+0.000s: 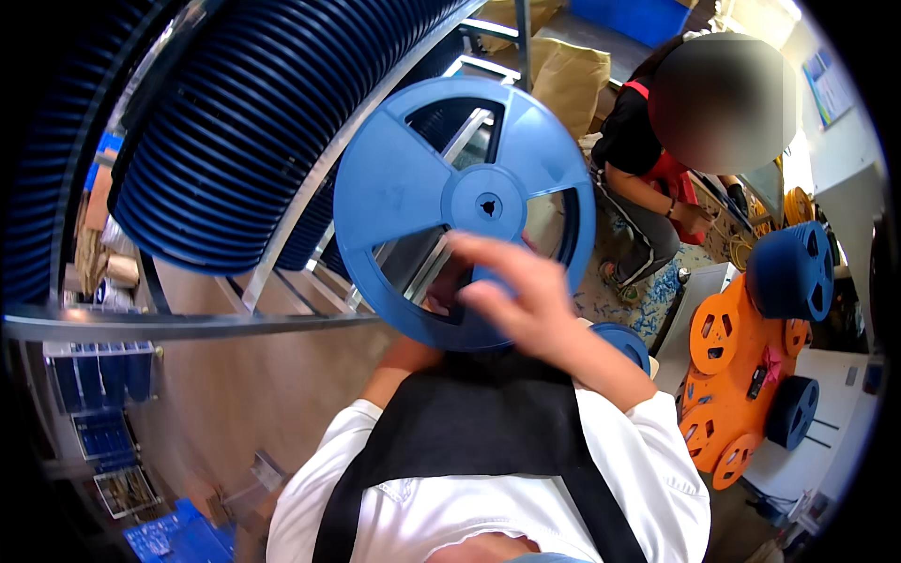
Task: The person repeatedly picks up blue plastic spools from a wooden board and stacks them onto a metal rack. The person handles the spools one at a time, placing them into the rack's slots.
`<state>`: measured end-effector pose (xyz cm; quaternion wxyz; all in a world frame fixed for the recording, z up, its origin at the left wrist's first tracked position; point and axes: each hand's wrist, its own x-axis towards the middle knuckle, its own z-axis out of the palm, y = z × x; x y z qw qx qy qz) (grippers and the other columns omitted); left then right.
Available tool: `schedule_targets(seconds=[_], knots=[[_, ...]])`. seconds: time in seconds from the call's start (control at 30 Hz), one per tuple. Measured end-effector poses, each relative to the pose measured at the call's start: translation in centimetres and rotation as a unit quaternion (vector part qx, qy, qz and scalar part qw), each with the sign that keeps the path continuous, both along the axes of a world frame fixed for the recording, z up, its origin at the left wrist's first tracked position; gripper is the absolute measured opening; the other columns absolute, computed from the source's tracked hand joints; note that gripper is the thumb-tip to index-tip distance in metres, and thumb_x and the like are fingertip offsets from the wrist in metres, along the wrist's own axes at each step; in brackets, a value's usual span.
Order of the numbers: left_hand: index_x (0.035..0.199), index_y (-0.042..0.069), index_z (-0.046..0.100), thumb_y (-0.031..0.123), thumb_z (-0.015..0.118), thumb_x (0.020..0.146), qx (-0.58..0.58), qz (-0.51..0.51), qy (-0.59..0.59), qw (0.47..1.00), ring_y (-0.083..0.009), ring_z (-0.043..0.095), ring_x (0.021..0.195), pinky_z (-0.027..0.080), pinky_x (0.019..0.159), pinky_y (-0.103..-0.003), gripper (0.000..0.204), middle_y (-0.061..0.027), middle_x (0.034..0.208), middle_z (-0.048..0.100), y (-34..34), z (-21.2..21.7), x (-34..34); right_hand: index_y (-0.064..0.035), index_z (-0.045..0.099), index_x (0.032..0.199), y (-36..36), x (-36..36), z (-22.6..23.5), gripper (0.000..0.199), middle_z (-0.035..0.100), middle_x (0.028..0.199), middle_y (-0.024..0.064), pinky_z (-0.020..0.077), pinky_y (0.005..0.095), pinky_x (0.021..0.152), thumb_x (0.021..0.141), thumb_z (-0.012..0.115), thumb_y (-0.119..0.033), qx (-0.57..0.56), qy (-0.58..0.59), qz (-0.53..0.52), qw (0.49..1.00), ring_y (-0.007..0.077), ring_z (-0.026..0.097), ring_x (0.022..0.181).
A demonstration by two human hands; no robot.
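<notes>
A large blue plastic reel point(389, 178) stands in front of my chest, its round face with wide cutouts and a small centre hole turned toward me. My left hand point(448, 286) is behind the reel and shows only in part through a lower cutout; it supports the reel from the back and low side. Over the front face, just below the hub, my right hand point(521, 296) has its fingers spread, slightly blurred. Whether those fingertips touch the reel I cannot tell.
Metal racks point(188, 324) on the left hold long rows of dark blue reels point(235, 122). At the right, an orange machine point(741, 375) carries orange and blue reels. A seated co-worker point(633, 169) works beyond my reel. Blue scraps point(605, 296) litter the floor; blue bins point(178, 535) sit lower left.
</notes>
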<state>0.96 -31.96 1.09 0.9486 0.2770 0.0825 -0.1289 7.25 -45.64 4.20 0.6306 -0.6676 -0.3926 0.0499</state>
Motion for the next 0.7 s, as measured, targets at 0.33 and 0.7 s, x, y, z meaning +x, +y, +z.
schedule_targets(seconds=[0.33, 0.7], knots=[[0.131, 0.003, 0.042, 0.067, 0.054, 0.081, -0.049, 0.023, -0.121, 0.991, -0.0278, 0.055, 0.109, 0.046, 0.096, -0.040, 0.082, -0.0124, 0.116, 0.054, -1.5, -4.0, 1.3, -0.0024, 0.035, 0.140, -7.0, 4.2, -7.5, 0.054, 0.037, 0.143, 0.0115, 0.0227, 0.0307, 0.109, 0.095, 0.051, -0.027, 0.143, 0.186, -0.229, 0.945, 0.0191, 0.033, 0.133], [0.133, 0.004, 0.043, 0.039, 0.071, 0.081, -0.068, 0.108, -0.130, 0.983, -0.0243, 0.057, 0.105, 0.047, 0.093, -0.035, 0.069, -0.0104, 0.120, 0.056, 2.1, -0.9, -4.4, -0.0134, 0.019, 0.149, -0.7, 2.7, -10.1, 0.062, 0.021, 0.152, 0.0114, 0.0244, 0.0360, 0.109, 0.098, 0.042, -0.040, 0.159, 0.288, -0.026, 0.944, 0.0238, 0.028, 0.137]])
